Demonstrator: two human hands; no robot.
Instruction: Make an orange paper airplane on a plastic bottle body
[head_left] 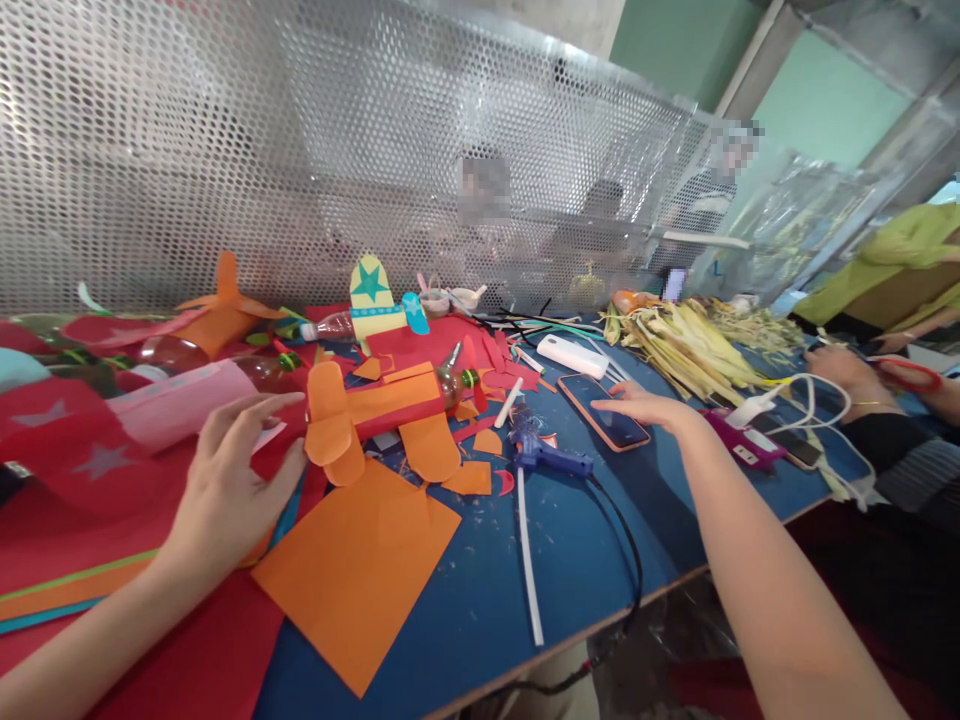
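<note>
While my left grip [229, 485] spreads unclenched beside the orange paper airplane [397, 398], my right grip [660, 408], grasping nothing, overlies the diagonally lying smartphone [609, 428].

And it's orange out front: the square orange paper sheet [360, 580] pops against the flat blue tabletop [465, 620]! The bottle-bodied orange paper plane [394, 395] flashes red along its side. Behind, a rounded yellow paper wing [362, 302] flaunts 1 green star [369, 282]; at left, curved red paper [60, 445] carries 2 grey stars [109, 461]. And here's the slim, dark-screened smartphone [604, 412], edged coral pink!
</note>
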